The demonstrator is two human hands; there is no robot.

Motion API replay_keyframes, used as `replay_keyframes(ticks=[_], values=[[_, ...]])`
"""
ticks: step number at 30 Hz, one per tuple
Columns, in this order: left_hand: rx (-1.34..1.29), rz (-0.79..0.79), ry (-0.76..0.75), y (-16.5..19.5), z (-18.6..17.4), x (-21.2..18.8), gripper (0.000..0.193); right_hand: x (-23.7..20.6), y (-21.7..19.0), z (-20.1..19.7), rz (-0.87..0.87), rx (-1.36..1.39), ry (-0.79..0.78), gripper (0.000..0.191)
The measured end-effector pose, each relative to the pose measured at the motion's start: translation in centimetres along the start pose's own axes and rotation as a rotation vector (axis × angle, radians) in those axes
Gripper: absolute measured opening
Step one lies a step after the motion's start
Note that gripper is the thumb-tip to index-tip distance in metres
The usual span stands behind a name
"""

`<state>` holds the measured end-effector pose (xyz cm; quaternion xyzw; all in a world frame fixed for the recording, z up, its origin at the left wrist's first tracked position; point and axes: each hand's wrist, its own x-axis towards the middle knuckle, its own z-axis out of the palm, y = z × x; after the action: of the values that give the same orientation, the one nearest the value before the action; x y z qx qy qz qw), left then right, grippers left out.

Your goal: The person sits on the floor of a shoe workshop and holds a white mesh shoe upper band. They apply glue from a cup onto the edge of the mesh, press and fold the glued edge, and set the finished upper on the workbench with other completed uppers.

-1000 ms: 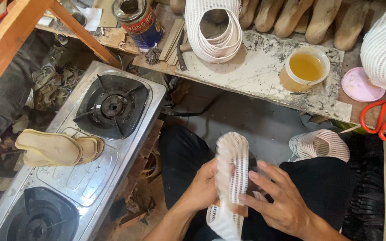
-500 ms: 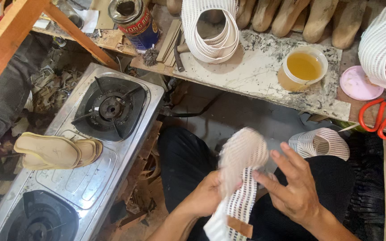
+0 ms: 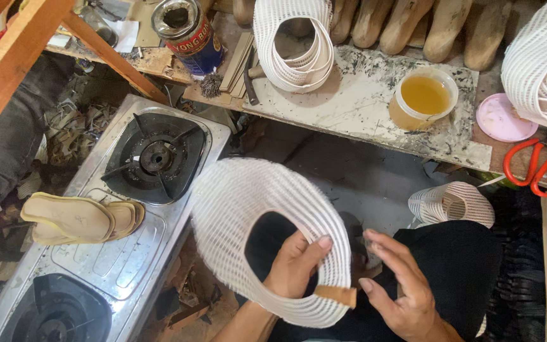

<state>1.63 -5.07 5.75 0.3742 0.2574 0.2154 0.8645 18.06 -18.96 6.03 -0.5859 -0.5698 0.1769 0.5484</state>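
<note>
Since half a second ago, the white woven mesh shoe upper (image 3: 248,215) has been turned from edge-on to show its broad open loop, and it is now raised over the lap beside the stove. It is pinched by the left hand (image 3: 295,266), whose fingers pass through the opening while the thumb presses the outer band near a small tan leather tab (image 3: 335,296). The right hand (image 3: 403,288) has been drawn off the upper and is held open just beside it, fingers spread, with nothing gripped. A steel two-burner gas stove (image 3: 159,228) is seen on the left, with a pair of tan shoe soles (image 3: 77,218) laid on it. On the marble-topped bench (image 3: 375,120), a plastic tub of amber liquid (image 3: 422,98), a coil of white mesh strip (image 3: 295,41) and orange-handled scissors (image 3: 536,168) are seen.
</note>
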Motion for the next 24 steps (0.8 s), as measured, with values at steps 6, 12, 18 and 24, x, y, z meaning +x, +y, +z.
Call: replay_keyframes(ticks=[6,12,18,24], values=[[-0.084,0.186,-0.134,3.3,-1.0,-0.7,0.031,0.2,0.2,-0.3,0.098,-0.104,-0.004,0.055],[0.162,0.084,-0.047,1.7,-1.3,-0.2,0.027,0.8,0.4,-0.4,0.129,-0.108,-0.015,0.052],[0.123,0.047,-0.073,0.4,-1.5,-0.1,0.018,0.9,0.2,-0.6,0.110,-0.111,-0.010,0.052],[0.095,-0.005,-0.048,0.7,-0.7,-0.1,0.022,1.2,-0.2,-0.8,0.085,-0.135,0.002,0.051]])
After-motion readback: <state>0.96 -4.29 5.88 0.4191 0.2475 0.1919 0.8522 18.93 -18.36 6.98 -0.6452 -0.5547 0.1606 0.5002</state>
